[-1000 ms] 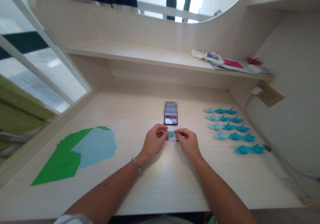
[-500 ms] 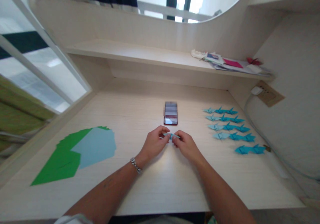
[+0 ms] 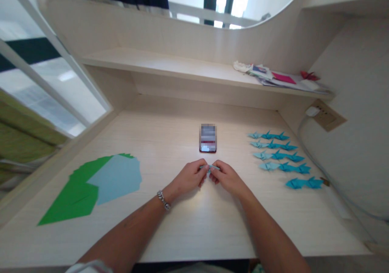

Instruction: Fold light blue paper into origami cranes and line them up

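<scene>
Between my two hands is a small folded piece of light blue origami paper, mostly covered by fingers. My left hand pinches its left side, and my right hand pinches the right side. Just beyond the hands lies a phone with its screen lit and blurred. Rows of folded blue paper cranes stand to the right, light blue ones at the left of most rows and deeper blue ones beside them.
Fanned green paper sheets and light blue sheets lie on the desk at left. A shelf crosses the back, with papers on it. A white charger and its cable are at the right wall.
My left hand has turned slightly, its fingers now curled lower around the paper. The folded paper shows less and looks flatter. Everything else on the desk stays put.
</scene>
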